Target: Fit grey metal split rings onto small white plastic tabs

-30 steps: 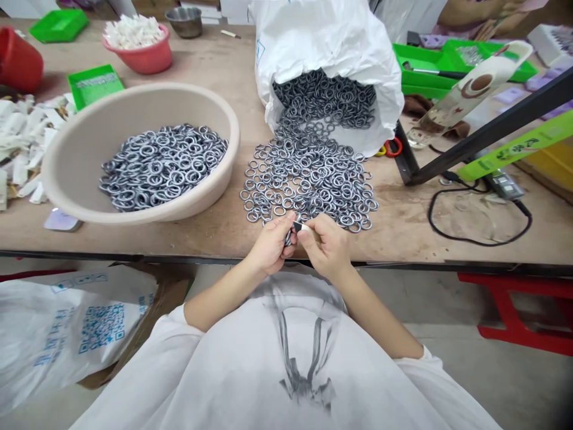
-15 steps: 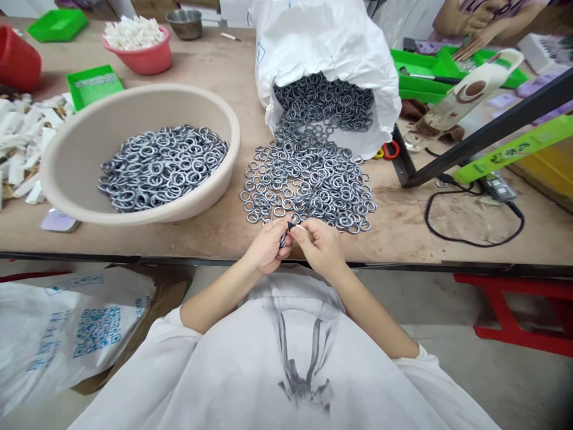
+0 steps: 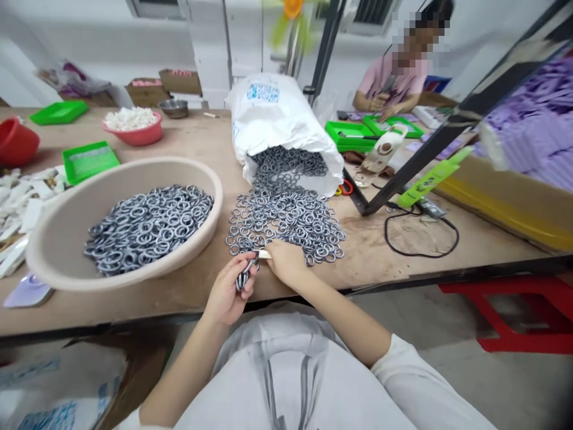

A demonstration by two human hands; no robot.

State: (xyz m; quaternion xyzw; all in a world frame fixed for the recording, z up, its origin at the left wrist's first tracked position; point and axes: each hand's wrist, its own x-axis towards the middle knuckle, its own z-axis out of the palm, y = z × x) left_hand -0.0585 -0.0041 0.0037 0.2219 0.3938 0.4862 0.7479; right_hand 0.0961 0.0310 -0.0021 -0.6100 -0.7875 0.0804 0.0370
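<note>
Head view: rings strew a brown table before white walls.

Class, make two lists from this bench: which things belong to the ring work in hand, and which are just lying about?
Likely in the job:
- rings in the left hand
- small pale object in the right hand
- loose ring pile
- white sack
- beige basin

Apparently lying about:
- red bowl
- metal bowl
- black cable

Flat brown tabletop: bright, even light, soft shadows.
Loose, glossy grey rings: small pale glints.
Blue-printed white plastic bag, lower left: dim, smeared.
Outer edges: wide-angle stretching.
</note>
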